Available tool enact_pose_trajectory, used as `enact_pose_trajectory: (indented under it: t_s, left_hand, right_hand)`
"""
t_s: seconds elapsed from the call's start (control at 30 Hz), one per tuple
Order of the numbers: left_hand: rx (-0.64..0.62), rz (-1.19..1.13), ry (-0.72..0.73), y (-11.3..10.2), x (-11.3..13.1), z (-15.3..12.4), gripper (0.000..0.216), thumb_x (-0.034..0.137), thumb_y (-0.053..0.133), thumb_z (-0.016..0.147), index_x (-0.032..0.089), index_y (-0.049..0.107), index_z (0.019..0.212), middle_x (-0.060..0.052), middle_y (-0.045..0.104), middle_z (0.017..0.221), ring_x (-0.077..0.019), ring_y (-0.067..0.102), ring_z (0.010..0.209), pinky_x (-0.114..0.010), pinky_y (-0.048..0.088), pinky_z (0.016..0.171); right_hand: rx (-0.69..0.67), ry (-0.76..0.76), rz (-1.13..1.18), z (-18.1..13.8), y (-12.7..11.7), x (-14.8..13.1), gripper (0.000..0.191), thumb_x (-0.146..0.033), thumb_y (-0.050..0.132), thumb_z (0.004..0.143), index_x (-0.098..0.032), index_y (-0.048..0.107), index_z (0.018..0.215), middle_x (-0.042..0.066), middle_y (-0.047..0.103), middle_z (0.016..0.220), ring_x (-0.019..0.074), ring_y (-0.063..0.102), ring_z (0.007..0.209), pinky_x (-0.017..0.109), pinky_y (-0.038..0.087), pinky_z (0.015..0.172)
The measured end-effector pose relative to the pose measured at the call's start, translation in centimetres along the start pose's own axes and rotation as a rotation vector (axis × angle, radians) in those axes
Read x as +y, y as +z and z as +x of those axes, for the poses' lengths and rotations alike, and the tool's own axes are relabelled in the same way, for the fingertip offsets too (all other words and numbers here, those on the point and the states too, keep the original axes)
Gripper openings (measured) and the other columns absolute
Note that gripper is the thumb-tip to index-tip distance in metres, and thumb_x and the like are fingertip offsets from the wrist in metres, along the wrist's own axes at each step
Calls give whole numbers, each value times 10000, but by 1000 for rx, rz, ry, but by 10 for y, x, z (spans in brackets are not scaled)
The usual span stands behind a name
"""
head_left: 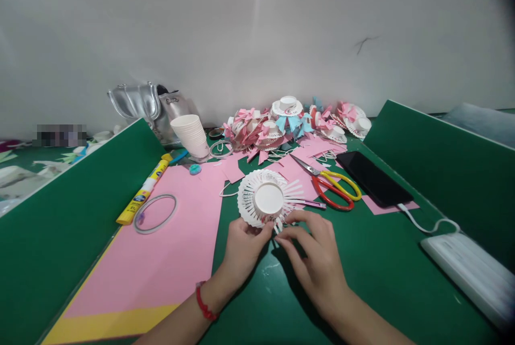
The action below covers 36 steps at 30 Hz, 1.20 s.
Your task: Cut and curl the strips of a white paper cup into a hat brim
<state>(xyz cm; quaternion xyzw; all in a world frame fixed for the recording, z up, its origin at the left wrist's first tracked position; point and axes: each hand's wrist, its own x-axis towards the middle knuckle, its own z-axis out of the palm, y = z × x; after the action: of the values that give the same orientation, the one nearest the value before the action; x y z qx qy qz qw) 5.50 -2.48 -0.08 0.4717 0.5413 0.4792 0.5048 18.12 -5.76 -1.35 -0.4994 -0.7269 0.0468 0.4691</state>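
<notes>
A white paper cup [269, 199] sits base up between my hands, its wall cut into thin strips that fan out round the base. Many strips are bent over into a looped rim; several on the right side stick out straight. My left hand [245, 240] grips the near edge of the cup, thumb on top. With thumb and fingertips, my right hand [311, 246] pinches strips at the near right edge. Just beyond, a pair of scissors [333, 186] with red and yellow handles lies partly open on pink paper. A purple-and-white pen-like stick [308, 203] lies beside the strips.
Finished-looking cup hats with paper bows [287, 109] are heaped at the back. Stacked paper cups [191, 133], a glue stick [142, 192], a tape ring [155, 214] and pink sheets [161, 259] lie left. A phone [374, 178] is cabled to a white power bank [466, 270] at right. Green dividers [446, 162] flank the table.
</notes>
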Motion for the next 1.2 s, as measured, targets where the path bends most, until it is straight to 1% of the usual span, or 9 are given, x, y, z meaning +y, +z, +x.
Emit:
enact_pose_trajectory:
  t_s: [0.13, 0.27, 0.4, 0.57, 0.7, 0.8, 0.93, 1.03, 1.2]
  left_hand:
    - [13, 152, 103, 2, 0, -3, 130, 161, 619, 601, 108, 673, 707, -48, 704, 688, -180, 614, 623, -236, 472, 567]
    - [4, 207, 148, 2, -1, -3, 107, 166, 606, 612, 113, 671, 678, -54, 702, 680, -178, 611, 608, -236, 479, 571]
    - [-40, 196, 141, 2, 1, -2, 97, 167, 610, 609, 113, 661, 672, -57, 701, 674, -180, 611, 616, -242, 486, 575]
    - [-82, 87, 49, 1, 3, -2, 117, 153, 632, 574, 109, 663, 678, -68, 711, 717, -195, 629, 658, -267, 504, 626]
    - [-71, 5, -13, 0, 4, -3, 179, 169, 673, 540, 99, 672, 705, -85, 717, 771, -220, 640, 722, -295, 511, 677]
    - [-110, 2, -9, -1, 5, -4, 157, 173, 681, 544, 104, 677, 686, -90, 719, 780, -230, 640, 737, -309, 510, 694]
    - [-149, 33, 0, -2, 6, -3, 112, 185, 666, 580, 107, 675, 660, -80, 717, 743, -213, 639, 697, -293, 510, 667]
    - [-131, 47, 11, -2, 5, -3, 95, 182, 664, 573, 111, 668, 635, -70, 714, 705, -204, 638, 663, -281, 511, 634]
    - [-106, 63, 17, 0, 4, -4, 126, 173, 670, 557, 109, 674, 665, -77, 720, 731, -214, 645, 688, -273, 514, 634]
  right_hand:
    - [-45, 163, 131, 1, 2, 5, 100, -132, 495, 793, -208, 553, 762, 59, 562, 911, 201, 532, 871, 343, 404, 725]
    - [-58, 312, 306, 4, 4, 8, 90, -132, 504, 773, -202, 530, 724, 39, 591, 825, 182, 558, 790, 314, 438, 703]
    - [-91, 488, 431, 9, 2, 7, 63, -184, 533, 753, -192, 549, 693, 16, 614, 675, 165, 566, 647, 276, 457, 613]
    - [-108, 658, 609, 15, -1, 4, 115, -258, 595, 707, -173, 563, 636, 12, 620, 601, 150, 567, 563, 254, 457, 542]
    - [-82, 695, 665, 17, -2, 4, 114, -256, 620, 685, -163, 576, 636, 14, 623, 601, 144, 568, 563, 248, 461, 536]
    - [-86, 707, 675, 17, -3, 5, 102, -246, 623, 685, -161, 584, 644, 21, 628, 604, 147, 570, 563, 249, 464, 527]
    - [-80, 704, 672, 17, -3, 5, 95, -242, 630, 679, -166, 592, 638, 22, 634, 602, 152, 578, 563, 255, 474, 528]
    - [-71, 710, 670, 16, -3, 4, 99, -248, 637, 672, -166, 596, 634, 25, 641, 604, 159, 585, 573, 261, 477, 531]
    - [-67, 708, 652, 16, -3, 4, 91, -243, 636, 668, -164, 599, 642, 35, 655, 633, 175, 601, 610, 282, 486, 567]
